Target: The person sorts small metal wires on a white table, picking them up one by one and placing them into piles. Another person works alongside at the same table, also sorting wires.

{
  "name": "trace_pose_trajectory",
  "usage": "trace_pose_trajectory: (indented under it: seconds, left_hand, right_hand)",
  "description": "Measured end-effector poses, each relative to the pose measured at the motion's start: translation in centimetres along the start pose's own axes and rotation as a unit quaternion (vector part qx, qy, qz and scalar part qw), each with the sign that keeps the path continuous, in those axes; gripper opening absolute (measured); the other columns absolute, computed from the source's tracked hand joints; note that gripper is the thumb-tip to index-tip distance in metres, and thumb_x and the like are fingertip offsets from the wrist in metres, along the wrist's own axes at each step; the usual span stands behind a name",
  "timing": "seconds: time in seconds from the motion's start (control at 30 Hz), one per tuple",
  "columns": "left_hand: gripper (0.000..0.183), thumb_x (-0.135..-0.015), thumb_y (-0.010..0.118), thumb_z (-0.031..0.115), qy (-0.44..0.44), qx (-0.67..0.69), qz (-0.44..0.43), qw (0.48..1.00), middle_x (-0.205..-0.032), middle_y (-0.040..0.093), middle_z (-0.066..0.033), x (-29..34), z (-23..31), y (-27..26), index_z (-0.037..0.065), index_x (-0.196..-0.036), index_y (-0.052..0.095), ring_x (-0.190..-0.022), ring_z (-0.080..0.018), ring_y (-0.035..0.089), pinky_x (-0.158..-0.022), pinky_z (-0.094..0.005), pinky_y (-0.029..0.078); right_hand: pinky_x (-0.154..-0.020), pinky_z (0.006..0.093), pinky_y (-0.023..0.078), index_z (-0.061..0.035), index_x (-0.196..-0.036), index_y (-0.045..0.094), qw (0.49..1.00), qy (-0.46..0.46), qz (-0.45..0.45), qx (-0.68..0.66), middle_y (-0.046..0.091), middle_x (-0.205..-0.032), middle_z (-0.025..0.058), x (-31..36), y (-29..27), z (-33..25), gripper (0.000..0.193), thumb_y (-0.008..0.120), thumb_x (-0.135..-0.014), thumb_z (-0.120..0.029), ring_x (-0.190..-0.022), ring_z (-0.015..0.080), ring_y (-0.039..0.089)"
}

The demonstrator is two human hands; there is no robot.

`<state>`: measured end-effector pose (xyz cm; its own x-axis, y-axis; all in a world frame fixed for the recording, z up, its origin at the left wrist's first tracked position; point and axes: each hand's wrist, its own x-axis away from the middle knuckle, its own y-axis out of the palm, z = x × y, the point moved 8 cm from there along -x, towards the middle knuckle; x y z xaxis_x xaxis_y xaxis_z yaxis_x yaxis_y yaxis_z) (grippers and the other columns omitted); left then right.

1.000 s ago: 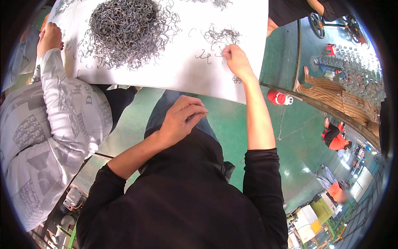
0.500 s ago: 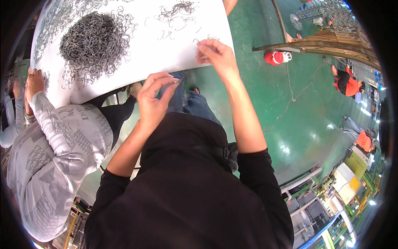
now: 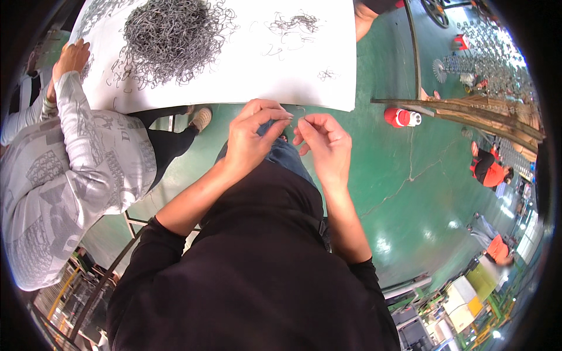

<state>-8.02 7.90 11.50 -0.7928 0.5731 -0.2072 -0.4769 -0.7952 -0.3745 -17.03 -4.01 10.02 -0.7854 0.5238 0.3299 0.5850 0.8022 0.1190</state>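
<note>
My left hand (image 3: 253, 136) is in front of the white table's near edge, thumb and fingertips pinched on a tiny thin metal piece (image 3: 291, 120). Close beside it, my right hand (image 3: 326, 145) pinches a small curved wire hook (image 3: 301, 109) that sticks up past the fingertips. The two sets of fingertips nearly meet but look apart. Beyond them, a large heap of dark bent wire hooks (image 3: 170, 42) lies on the white tabletop (image 3: 257, 79). A looser group of hooks (image 3: 297, 23) and a small cluster (image 3: 326, 74) lie to its right.
A co-worker in a grey patterned top (image 3: 76, 169) sits to my left, a hand (image 3: 73, 57) on the table. Another person's arm (image 3: 364, 20) is at the far right corner. Green floor (image 3: 398, 146), a red-and-white container (image 3: 401, 117) and wooden beams (image 3: 456, 109) lie to the right.
My right hand has come back from over the table toward my left hand, carrying the wire hook. My left hand stays pinched. The whole view has shifted, with the table higher and further right.
</note>
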Motion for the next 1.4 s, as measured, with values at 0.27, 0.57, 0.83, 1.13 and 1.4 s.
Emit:
trace_pose_trajectory:
  seconds: [0.27,0.57,0.83,1.13,1.4]
  left_hand:
    - [0.022,-0.071,0.073,-0.004,0.022,-0.017,0.016,0.999,-0.093,0.064,-0.0071,-0.6,-0.5,0.2,0.006,-0.091,0.071,-0.086,-0.0235,0.062,-0.073,-0.0327,0.050]
    - [0.029,-0.072,0.073,0.000,0.130,-0.070,0.012,0.989,-0.101,0.064,-0.0102,-3.7,-3.9,-1.4,0.006,-0.100,0.069,-0.094,-0.0300,0.060,-0.081,-0.0376,0.050]
    - [0.017,-0.084,0.067,0.018,0.094,-0.208,0.000,0.974,-0.096,0.065,-0.0087,-23.9,-16.9,0.7,0.009,-0.098,0.070,-0.096,-0.0285,0.059,-0.084,-0.0378,0.048]
    - [0.010,-0.081,0.068,0.022,0.064,-0.385,-0.144,0.909,-0.099,0.064,-0.0038,-33.0,-19.7,5.4,0.014,-0.086,0.066,-0.104,-0.0256,0.058,-0.084,-0.0413,0.051]
    - [0.017,-0.085,0.067,0.016,0.016,-0.081,-0.061,0.995,-0.080,0.068,-0.0062,-23.8,-11.5,2.5,0.008,-0.099,0.068,-0.074,-0.0171,0.062,-0.070,-0.0320,0.051]
  right_hand:
    - [-0.065,0.0251,0.055,0.0043,-0.094,0.059,0.992,-0.098,0.065,0.051,0.066,-0.082,0.0075,-0.3,0.2,-0.5,0.010,0.063,-0.090,-0.004,-0.071,0.0116,0.065]
    - [-0.070,0.0266,0.056,0.0033,-0.094,0.055,0.949,-0.256,0.068,0.169,0.066,-0.085,0.0116,0.0,1.0,-0.7,0.007,0.059,-0.089,0.005,-0.075,0.0152,0.067]
    - [-0.069,0.0262,0.055,0.0040,-0.093,0.056,0.936,-0.269,0.077,0.215,0.065,-0.088,0.0141,0.4,0.3,-0.8,0.013,0.059,-0.084,0.013,-0.078,0.0171,0.067]
    - [-0.065,0.0256,0.053,0.0017,-0.089,0.061,0.936,-0.236,0.128,0.229,0.066,-0.084,0.0129,0.7,-0.3,-1.0,0.020,0.070,-0.075,0.013,-0.070,0.0162,0.064]
    - [-0.069,0.0237,0.051,0.0019,-0.089,0.059,0.943,-0.232,0.121,0.207,0.067,-0.084,0.0102,0.6,-0.1,-1.1,0.012,0.064,-0.082,0.010,-0.071,0.0119,0.064]
